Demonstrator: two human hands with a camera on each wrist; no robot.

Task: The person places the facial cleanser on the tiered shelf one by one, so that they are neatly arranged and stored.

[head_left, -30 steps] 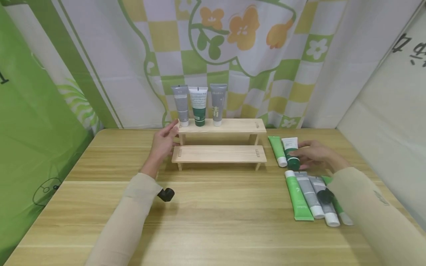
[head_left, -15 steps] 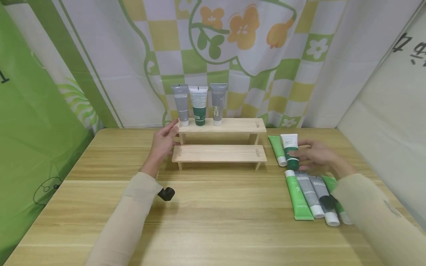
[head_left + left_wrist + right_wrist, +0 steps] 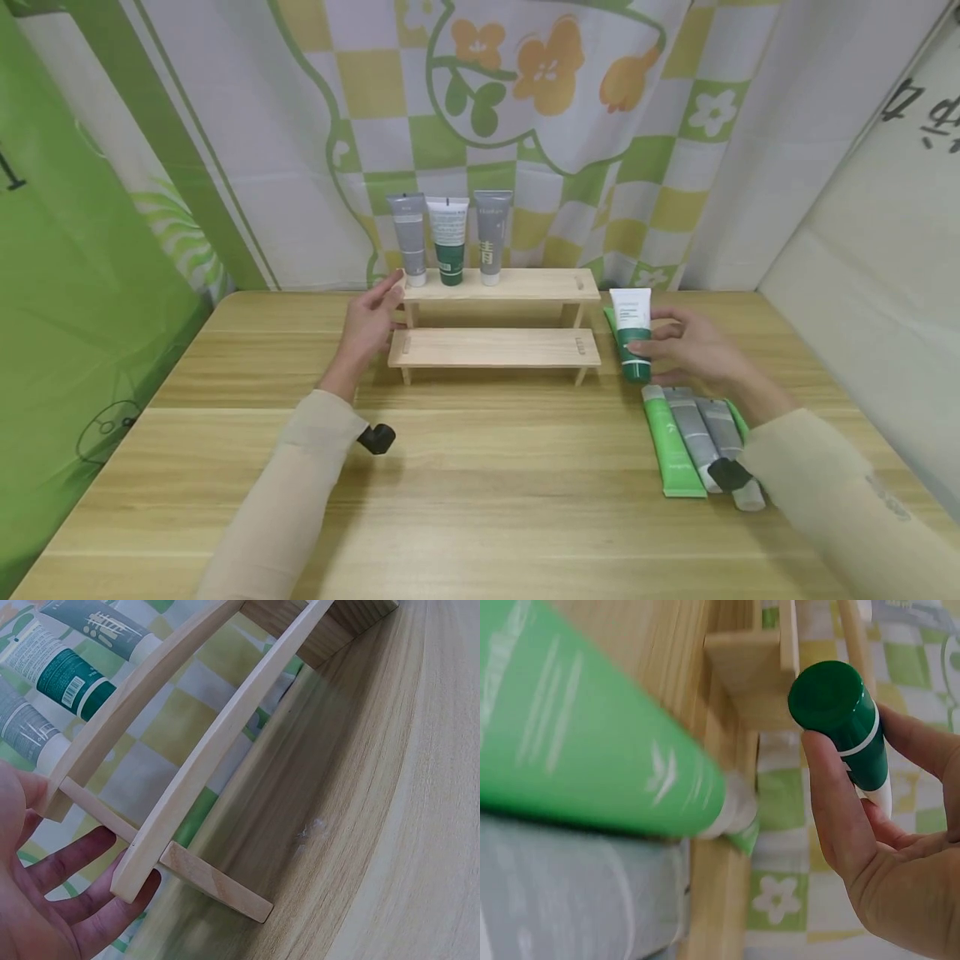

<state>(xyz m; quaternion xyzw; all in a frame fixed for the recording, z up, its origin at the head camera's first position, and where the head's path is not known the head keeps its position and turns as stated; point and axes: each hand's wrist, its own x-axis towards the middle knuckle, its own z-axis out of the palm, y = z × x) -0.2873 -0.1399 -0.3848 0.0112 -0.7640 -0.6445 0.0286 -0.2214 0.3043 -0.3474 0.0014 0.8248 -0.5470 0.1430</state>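
My right hand (image 3: 693, 346) holds a white-and-green squeeze tube (image 3: 633, 333) upright, its dark green cap downward, just right of a two-tier wooden display stand (image 3: 495, 346). In the right wrist view, thumb and fingers pinch the tube (image 3: 861, 739) near its cap. At the stand's left end, my left hand (image 3: 369, 321) grips the upper board, with other fingers (image 3: 86, 900) reaching by the leg and lower board. Along the upper tier stand a grey tube (image 3: 408, 237), a white-and-green tube (image 3: 448, 237) and another grey tube (image 3: 492, 237), caps down.
A light green tube (image 3: 612, 321) lies mostly hidden behind the held one. Nearer on the right, a green tube (image 3: 671, 446) and several others lie side by side on the wooden table (image 3: 480, 500), partly under my right sleeve. A checked curtain (image 3: 555, 192) hangs behind the stand.
My right hand has raised the white-and-green tube from beside the light green one and moved it left, now in front of it. The left hand stays at the stand.
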